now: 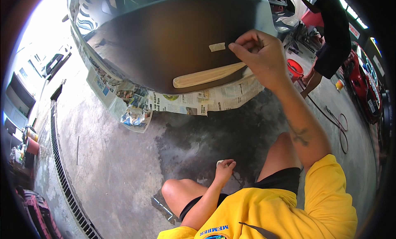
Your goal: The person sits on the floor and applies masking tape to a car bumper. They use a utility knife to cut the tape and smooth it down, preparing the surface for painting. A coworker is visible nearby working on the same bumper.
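Note:
My right hand [262, 55] is raised close to the dark, glossy car body panel [152, 45], thumb and forefinger pinched together; what lies between them, if anything, is too small to make out. Just left of its fingertips, a small piece of masking tape [217, 46] sticks to the panel. Below that runs a long, tapered shape covered in masking tape [206, 75], its right end partly behind my wrist. Newspaper sheets [181, 102] hang taped along the panel's lower edge. Low between my knees, my left hand [225, 171] is closed on a small whitish piece [219, 163].
Another person in dark clothing [334, 36] bends at the right, near a red bucket [294, 69]. A thin hose [342, 133] loops on the concrete floor. A red car [365, 84] stands farther right. A drain grate [62, 164] runs along the left.

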